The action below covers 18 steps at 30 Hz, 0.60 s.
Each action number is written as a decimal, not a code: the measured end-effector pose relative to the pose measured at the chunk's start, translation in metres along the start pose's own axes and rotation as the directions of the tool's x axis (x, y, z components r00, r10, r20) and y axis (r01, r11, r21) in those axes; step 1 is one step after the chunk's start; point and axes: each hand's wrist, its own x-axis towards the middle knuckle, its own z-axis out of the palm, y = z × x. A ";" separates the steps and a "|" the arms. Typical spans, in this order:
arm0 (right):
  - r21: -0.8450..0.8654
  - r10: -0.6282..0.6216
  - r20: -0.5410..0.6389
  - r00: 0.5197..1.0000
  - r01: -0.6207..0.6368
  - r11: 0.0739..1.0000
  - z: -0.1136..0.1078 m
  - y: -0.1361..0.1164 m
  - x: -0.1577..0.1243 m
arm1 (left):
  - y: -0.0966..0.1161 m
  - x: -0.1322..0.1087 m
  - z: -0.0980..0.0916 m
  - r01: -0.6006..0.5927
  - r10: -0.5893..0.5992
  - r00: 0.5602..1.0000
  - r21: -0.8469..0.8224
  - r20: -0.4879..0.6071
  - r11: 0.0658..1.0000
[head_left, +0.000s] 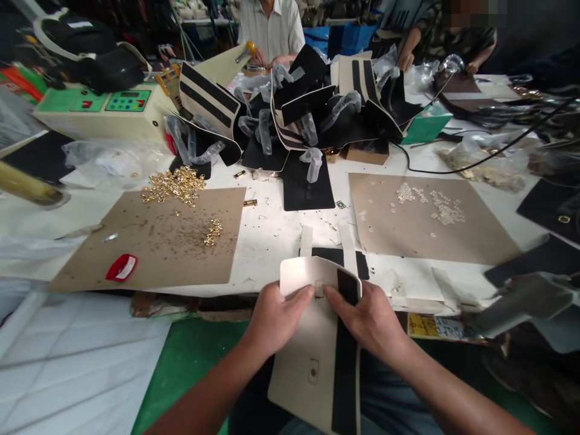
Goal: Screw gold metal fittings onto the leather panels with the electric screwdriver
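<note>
Fingers (303,294) of left hand (274,317) and right hand (371,320) on cream black-striped panel (309,341)

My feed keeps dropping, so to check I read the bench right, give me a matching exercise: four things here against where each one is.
Things:
1. gold fittings
2. red tag
3. pale small parts
4. cream striped panel

Places:
a. held by the left hand and right hand
b. on the right brown board
c. far edge of the left brown board
d. near side of that same board

Pairs: 1-c, 2-d, 3-b, 4-a.
</note>
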 end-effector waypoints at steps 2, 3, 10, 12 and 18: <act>-0.049 0.041 -0.023 0.999 -0.042 0.998 -0.003 -0.005 0.019 | 0.010 0.021 -0.005 -0.019 0.019 1.000 0.064 -0.002 0.998; -0.082 0.062 -0.035 0.997 -0.065 0.994 -0.003 -0.006 0.027 | 0.012 0.030 -0.006 -0.019 0.019 1.000 0.093 0.001 0.996; -0.245 0.132 -0.052 0.990 -0.141 0.959 0.000 0.002 0.056 | 0.011 0.061 -0.006 -0.002 0.004 1.000 0.172 -0.015 0.985; -0.279 0.147 -0.041 0.988 -0.152 0.948 0.000 0.002 0.059 | 0.011 0.063 -0.006 0.005 -0.002 1.000 0.178 -0.014 0.984; -0.347 0.166 -0.041 0.985 -0.170 0.922 0.001 0.001 0.063 | 0.013 0.066 -0.006 0.041 -0.036 0.999 0.196 -0.027 0.980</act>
